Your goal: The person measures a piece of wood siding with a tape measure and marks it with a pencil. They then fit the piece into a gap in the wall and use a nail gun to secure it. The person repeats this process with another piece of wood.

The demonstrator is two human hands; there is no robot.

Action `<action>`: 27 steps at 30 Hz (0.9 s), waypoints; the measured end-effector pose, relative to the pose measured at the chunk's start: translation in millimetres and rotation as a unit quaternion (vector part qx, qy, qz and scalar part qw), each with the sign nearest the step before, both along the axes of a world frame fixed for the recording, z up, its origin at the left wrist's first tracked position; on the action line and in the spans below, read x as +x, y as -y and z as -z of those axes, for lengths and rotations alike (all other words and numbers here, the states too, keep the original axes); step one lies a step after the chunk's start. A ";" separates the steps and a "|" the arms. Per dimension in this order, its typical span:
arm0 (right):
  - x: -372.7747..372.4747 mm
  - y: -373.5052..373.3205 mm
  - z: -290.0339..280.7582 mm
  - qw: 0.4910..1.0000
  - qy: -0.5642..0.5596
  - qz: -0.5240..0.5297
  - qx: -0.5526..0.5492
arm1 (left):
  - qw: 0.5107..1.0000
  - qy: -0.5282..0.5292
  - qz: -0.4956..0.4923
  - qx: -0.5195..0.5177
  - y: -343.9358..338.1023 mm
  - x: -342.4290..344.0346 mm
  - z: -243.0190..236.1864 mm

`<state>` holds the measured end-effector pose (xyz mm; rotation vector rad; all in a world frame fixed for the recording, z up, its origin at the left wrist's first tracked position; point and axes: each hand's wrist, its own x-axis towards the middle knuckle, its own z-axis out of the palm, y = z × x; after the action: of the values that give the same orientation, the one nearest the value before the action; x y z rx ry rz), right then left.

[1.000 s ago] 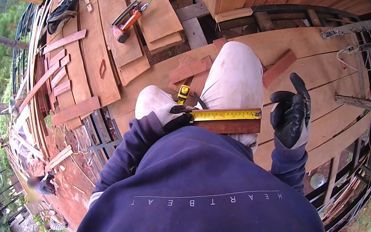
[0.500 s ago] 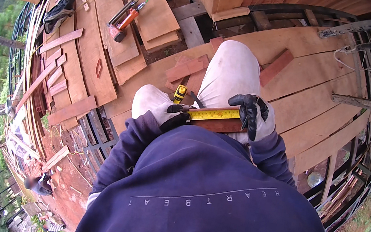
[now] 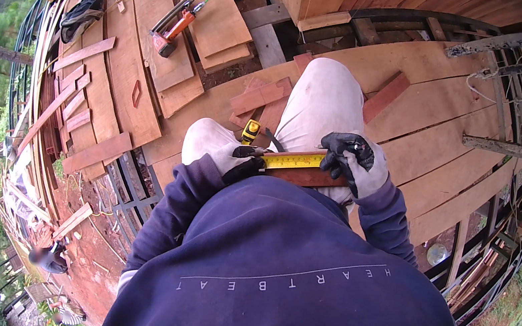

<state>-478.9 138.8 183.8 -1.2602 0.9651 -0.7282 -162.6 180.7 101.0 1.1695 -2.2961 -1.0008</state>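
Note:
Across my lap lies a reddish-brown wooden board [image 3: 299, 177]. A yellow tape measure blade [image 3: 291, 161] is stretched along it. My left hand [image 3: 243, 162], in a black and white glove, is closed round the left end of the board and blade. Just beyond it, by my left knee, shows the yellow and black tape case [image 3: 251, 132]. My right hand [image 3: 352, 163], gloved the same way, is over the right end of the blade with its fingers curled in a pinch. What those fingers hold, if anything, I cannot make out.
Reddish offcuts [image 3: 260, 97] lie beyond my knees, another [image 3: 385, 97] to the right. An orange nail gun [image 3: 172, 35] with a green hose rests on the planks ahead. Gaps [image 3: 136, 185] open between dark beams at left. A dark bag [image 3: 82, 15] lies far left; a person [image 3: 49, 259] is below.
My right hand has turned and shifted slightly left over the blade, its fingers curling differently. My left hand keeps its hold on the board and tape.

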 end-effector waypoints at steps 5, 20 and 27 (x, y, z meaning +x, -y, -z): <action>-5.1 3.2 4.7 0.996 -0.067 -0.026 0.051 | 0.972 -0.074 -0.035 0.219 -2.1 -16.9 -38.4; -7.0 3.6 30.6 0.977 -0.200 -0.043 -0.064 | 0.952 -0.083 -0.085 0.280 -5.0 -21.3 -44.4; -5.1 3.4 26.0 0.968 -0.214 -0.045 -0.121 | 0.968 0.003 -0.038 0.250 2.2 -19.5 -51.7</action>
<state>-484.0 135.4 157.8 -1.7106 1.1807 -0.5210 -182.1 178.4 152.7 1.4307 -2.0389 -1.6052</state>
